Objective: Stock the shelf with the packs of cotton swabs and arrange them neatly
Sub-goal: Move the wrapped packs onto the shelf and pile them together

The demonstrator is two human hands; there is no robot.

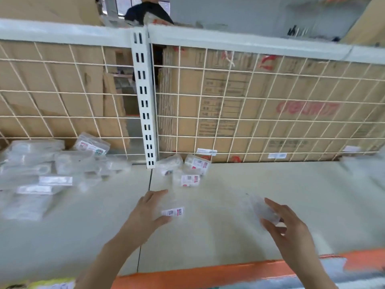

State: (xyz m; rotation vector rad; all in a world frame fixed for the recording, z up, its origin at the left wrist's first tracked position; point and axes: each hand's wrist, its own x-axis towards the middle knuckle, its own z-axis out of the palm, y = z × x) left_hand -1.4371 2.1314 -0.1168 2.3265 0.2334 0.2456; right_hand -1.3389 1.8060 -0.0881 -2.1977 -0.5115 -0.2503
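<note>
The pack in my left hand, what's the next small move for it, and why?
Probably carry it forward and set it beside the three packs at the wire back panel. The left hand holds the pack mid-shelf, apart from that loose cluster, and bare shelf lies to the cluster's right. The right hand holds another pack.

Grid: white wire, two panels.
Post: white, slotted, upright between the panels.
Boxes: brown cardboard, red print, behind grid.
Strip: orange, front edge.
</note>
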